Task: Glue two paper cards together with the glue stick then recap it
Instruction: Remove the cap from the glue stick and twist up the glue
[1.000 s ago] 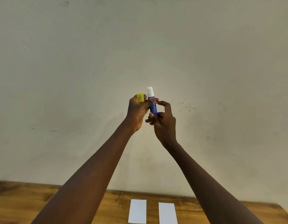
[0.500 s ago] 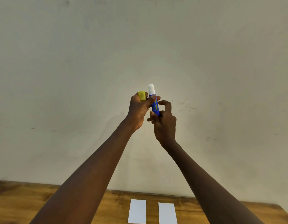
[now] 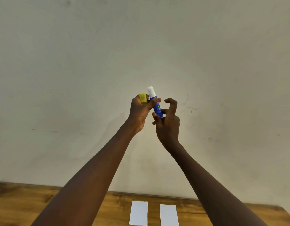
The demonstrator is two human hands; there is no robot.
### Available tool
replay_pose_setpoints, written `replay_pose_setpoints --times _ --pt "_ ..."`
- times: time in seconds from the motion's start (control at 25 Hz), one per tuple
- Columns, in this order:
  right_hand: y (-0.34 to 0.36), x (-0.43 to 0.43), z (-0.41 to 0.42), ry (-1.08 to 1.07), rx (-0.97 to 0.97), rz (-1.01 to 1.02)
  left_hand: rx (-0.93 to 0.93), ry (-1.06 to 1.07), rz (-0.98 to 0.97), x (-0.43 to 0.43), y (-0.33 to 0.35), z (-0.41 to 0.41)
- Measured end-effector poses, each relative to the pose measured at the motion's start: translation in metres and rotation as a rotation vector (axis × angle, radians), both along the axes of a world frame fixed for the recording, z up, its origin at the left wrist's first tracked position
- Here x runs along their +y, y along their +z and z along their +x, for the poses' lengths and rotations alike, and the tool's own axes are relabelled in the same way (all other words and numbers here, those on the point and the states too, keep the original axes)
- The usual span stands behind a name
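A brown wooden desk (image 3: 27, 206) is recorded along the bottom of the frame. Two white cards are laid flat on it at lower centre, side by side with a gap between: left card (image 3: 138, 213), right card (image 3: 169, 215).

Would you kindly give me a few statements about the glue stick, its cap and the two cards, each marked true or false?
1. The yellow cap is off the glue stick. True.
2. The left hand holds both the cap and the glue stick. True.
3. The left card and the right card are stuck together. False: they lie apart, side by side on the wooden table.
4. The right hand rests on the table. False: it is raised and pinches the glue stick's lower end.
5. White glue shows at the stick's top. True.
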State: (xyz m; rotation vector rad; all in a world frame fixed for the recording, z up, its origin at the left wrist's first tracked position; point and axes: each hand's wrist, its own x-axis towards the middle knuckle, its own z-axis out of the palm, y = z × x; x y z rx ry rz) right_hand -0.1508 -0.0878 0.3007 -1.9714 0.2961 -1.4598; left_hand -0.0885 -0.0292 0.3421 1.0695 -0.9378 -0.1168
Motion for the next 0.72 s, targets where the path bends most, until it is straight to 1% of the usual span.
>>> replay_pose_setpoints --times 0.16,0.36,0.6,0.72 --pt "0.000 -0.002 0.000 0.057 0.024 0.028 -0.003 -0.015 0.005 -0.001 -0.003 0.005" --pt "-0.004 -0.006 -0.004 0.341 0.020 0.146 -0.004 -0.026 0.019 -0.002 -0.009 0.010" --pt "-0.005 -0.008 -0.006 0.401 0.087 0.170 0.005 -0.030 0.040 -0.001 -0.012 0.011" --pt "-0.008 -0.011 -0.006 0.470 0.101 0.212 0.016 -0.042 0.080 -0.001 -0.015 0.012"
